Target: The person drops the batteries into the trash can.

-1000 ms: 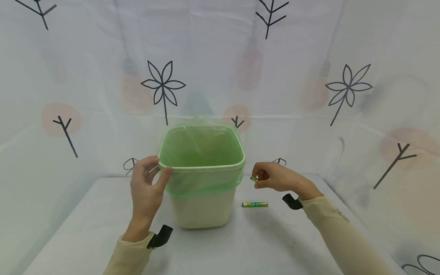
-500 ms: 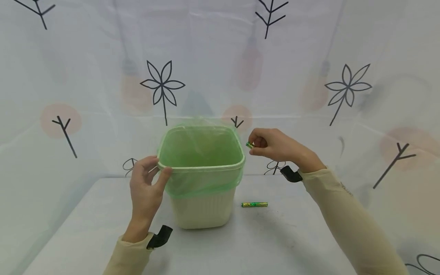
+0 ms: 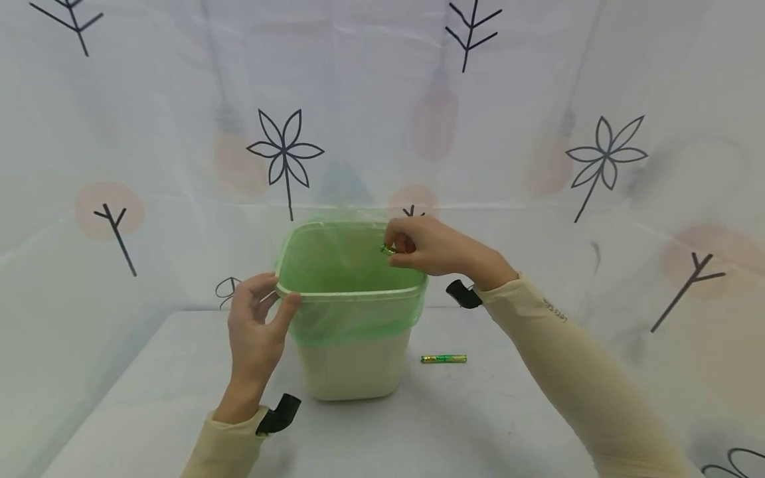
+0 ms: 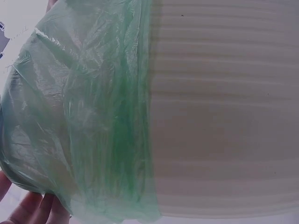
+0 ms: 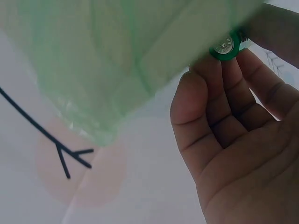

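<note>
A cream trash bin (image 3: pixel 352 372) stands upright in the head view, a translucent green bag (image 3: pixel 346 318) lining it and folded down over its rim. At the bin's left front corner my left hand (image 3: pixel 257 332) grips the rim, thumb in front and fingers at the side. My right hand (image 3: pixel 436 245) is over the right side of the opening. It pinches a small green and gold battery (image 5: pixel 224 46) between thumb and fingers; the silver end shows in the right wrist view. On the table right of the bin lies a slim green and gold piece (image 3: pixel 443 358) that looks like batteries end to end.
The bin stands on a white-covered table (image 3: pixel 149 398). Behind and at both sides hangs a white curtain (image 3: pixel 502 99) printed with flowers and twigs. A black wrist mount (image 3: pixel 279 415) sits at the left cuff, another at the right.
My right hand, holding the battery, has risen from beside the bin and moved left over its opening. My left hand keeps its hold on the rim.
</note>
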`<state>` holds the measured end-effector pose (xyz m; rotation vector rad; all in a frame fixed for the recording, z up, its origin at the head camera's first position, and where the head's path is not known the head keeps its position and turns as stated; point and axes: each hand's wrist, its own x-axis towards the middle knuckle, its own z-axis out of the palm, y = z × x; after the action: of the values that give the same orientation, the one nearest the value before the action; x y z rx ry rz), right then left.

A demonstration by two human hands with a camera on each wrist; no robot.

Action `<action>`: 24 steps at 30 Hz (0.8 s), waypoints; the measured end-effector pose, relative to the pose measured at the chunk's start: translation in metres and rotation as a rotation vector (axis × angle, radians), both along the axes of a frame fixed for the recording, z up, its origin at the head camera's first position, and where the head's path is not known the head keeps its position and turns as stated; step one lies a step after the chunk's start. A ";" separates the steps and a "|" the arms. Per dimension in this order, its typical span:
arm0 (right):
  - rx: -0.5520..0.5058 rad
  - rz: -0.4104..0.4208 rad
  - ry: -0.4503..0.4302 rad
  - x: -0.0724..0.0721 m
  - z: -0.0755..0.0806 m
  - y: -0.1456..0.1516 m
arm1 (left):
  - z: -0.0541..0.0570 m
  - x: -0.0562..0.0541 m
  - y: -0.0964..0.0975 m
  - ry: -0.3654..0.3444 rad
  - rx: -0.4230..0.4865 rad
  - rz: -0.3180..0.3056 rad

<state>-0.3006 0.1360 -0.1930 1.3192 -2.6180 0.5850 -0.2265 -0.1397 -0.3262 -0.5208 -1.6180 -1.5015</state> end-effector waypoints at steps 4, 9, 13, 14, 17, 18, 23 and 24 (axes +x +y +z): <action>0.020 0.033 -0.009 -0.004 -0.005 -0.016 | 0.000 0.001 -0.001 -0.005 0.005 0.000; 0.044 0.043 -0.003 -0.008 -0.011 -0.030 | -0.001 0.000 -0.001 -0.002 0.001 0.003; 0.056 0.073 0.001 -0.011 -0.018 -0.038 | -0.001 0.000 0.000 -0.001 -0.011 0.012; 0.059 0.080 -0.001 -0.011 -0.020 -0.039 | -0.001 0.000 0.000 0.001 -0.012 0.015; 0.069 0.091 -0.001 -0.011 -0.023 -0.042 | 0.000 0.000 0.000 0.012 -0.013 0.013; 0.074 0.090 -0.003 -0.011 -0.024 -0.043 | 0.000 0.000 0.000 0.018 -0.013 0.013; 0.085 0.082 0.002 -0.012 -0.025 -0.047 | 0.001 0.001 0.000 0.026 -0.010 0.008; 0.087 0.080 0.001 -0.012 -0.025 -0.047 | 0.002 0.002 0.001 0.023 -0.009 0.009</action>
<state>-0.3125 0.0888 -0.2184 1.4549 -2.6279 0.4862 -0.2245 -0.1389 -0.3238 -0.5335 -1.6085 -1.4776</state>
